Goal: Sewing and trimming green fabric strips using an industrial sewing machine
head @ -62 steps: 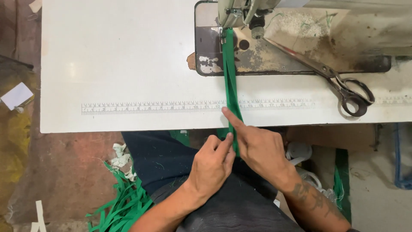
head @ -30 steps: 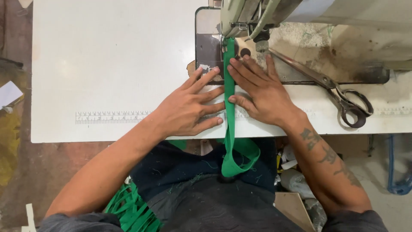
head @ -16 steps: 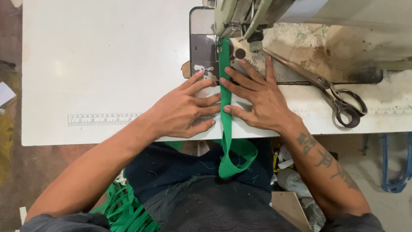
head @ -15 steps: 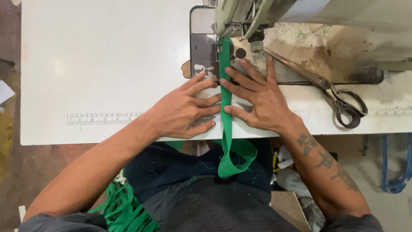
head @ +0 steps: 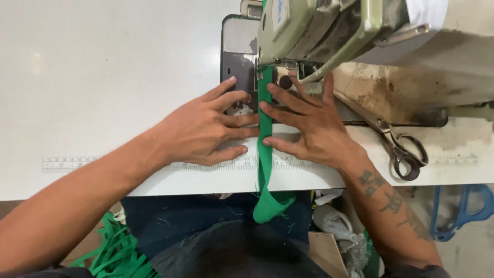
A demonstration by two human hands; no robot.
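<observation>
Nearest, over the person's dark lap, the folded loop of a green fabric strip [head: 265, 154] hangs down past the near edge of the white sewing table [head: 103, 77], and a heap of more green strips [head: 116, 252] lies low at the near left beside the lap. At the near right, under the table, sit a clear plastic bag [head: 334, 224] and a blue frame [head: 463, 216]. On the table top, a printed ruler scale [head: 67, 163] runs along the near edge. The strip runs straight up the table from that edge toward the far side, lying flat between the two hands. The left hand [head: 200, 131] rests palm down just left of the strip, fingers spread and straight, their tips touching its left edge; it grips nothing. The right hand [head: 314, 128] lies flat just right of the strip, fingers likewise splayed, fingertips pressing the strip's right edge and the table, nothing clenched. To the right of that hand, a pair of metal scissors [head: 396, 146] lies on the table, handles toward the near side. Farthest, the strip passes under the presser foot of the pale green sewing machine [head: 319, 25], over the dark metal plate [head: 236, 62].
</observation>
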